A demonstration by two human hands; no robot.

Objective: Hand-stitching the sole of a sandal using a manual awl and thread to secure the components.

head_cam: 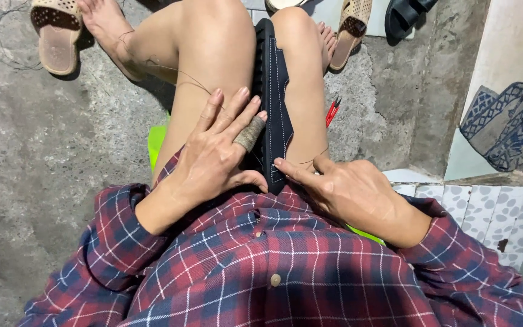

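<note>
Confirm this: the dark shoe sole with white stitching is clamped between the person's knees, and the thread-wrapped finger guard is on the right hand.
Wrong hand. The head view shows the thread-wrapped finger guard on the left hand, not the right hand. The dark shoe sole with white stitching is indeed between the knees.

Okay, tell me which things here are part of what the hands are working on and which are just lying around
In hand:
left hand, one finger wrapped in tape
right hand
dark shoe sole clamped between the knees
thread trailing over the thigh

Lying about:
red snips on the floor
beige sandals
black sandal
patterned blue cloth
</note>
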